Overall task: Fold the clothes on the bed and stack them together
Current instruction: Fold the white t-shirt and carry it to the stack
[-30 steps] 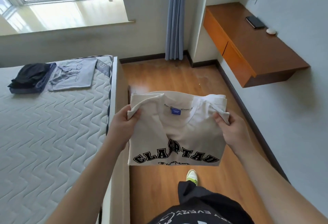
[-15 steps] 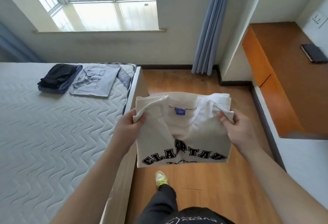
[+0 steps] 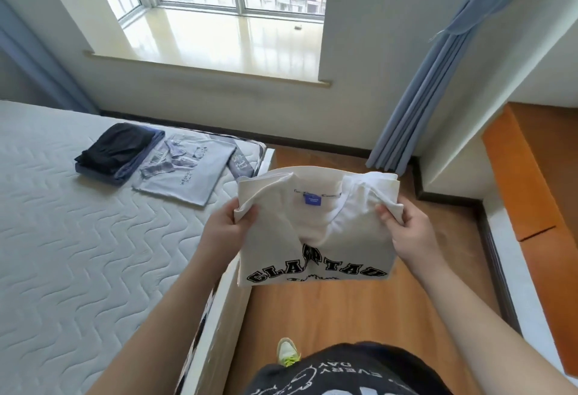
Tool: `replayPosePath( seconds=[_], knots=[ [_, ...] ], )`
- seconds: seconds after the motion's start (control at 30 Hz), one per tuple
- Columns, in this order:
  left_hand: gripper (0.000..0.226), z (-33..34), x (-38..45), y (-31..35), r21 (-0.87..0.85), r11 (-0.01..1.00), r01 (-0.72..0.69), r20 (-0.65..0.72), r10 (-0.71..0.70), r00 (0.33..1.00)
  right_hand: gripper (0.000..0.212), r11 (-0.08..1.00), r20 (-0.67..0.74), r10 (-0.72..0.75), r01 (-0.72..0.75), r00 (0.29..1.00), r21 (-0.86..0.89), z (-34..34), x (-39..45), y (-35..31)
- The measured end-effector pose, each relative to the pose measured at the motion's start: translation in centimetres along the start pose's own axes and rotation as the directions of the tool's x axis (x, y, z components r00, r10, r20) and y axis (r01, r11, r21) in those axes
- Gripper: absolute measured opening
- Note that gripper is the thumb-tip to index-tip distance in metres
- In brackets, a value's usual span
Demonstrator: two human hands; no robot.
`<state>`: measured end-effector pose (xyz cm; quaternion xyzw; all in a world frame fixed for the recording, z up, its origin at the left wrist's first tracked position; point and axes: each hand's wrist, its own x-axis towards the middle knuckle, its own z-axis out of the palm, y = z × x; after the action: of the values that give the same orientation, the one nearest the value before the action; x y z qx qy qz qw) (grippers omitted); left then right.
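Bed: a grey-white quilted mattress that fills the left side; the person stands beside its right edge, on the wooden floor.
Cream T-shirt: folded into a rough rectangle and held in the air over the floor, just to the right of the bed's corner, touching nothing but the hands. Its long axis runs left to right, between the two hands. The neckline and the blue label point up, away from the person; the black printed letters are along the lower edge, near the person, and read the right way up.
Grey T-shirt: folded flat on the far right corner of the mattress, printed side up.
Dark clothes: a small folded pile on a blue piece, just to the left of the grey T-shirt and touching its edge.
Left hand: it grips the left upper edge of the cream T-shirt, thumb in front, fingers curled behind the cloth.
Right hand: it grips the right upper edge in the same way, thumb on the front.
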<state>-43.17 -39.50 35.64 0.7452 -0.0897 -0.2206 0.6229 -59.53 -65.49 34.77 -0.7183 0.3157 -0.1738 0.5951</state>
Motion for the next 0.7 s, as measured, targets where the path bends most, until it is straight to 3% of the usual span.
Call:
replayPosePath(
  seconds=[0.37,0.47,0.6,0.7],
  knots=[
    [0.017,0.7,13.2,0.5,-0.064,0.993,0.098,-0.162,-0.107,0.981,0.013,0.999,0.197,0.034,-0.041,0.980,0.031,3.7,17.3,-2.0],
    [0.009,1.8,17.1,0.5,-0.098,0.988,0.119,-0.244,-0.140,0.960,0.012,0.999,0.288,0.031,-0.041,0.957,0.028,4.6,23.0,-2.0],
    [0.024,3.3,20.6,1.2,-0.139,0.982,0.130,-0.356,-0.172,0.919,0.011,0.999,0.395,0.036,-0.036,0.918,-0.006,5.4,30.2,-2.7],
    [0.012,3.7,21.9,1.7,-0.207,0.969,0.138,-0.438,-0.217,0.872,0.011,0.999,0.484,0.027,-0.012,0.875,-0.035,6.6,34.8,-4.0]
  ],
)
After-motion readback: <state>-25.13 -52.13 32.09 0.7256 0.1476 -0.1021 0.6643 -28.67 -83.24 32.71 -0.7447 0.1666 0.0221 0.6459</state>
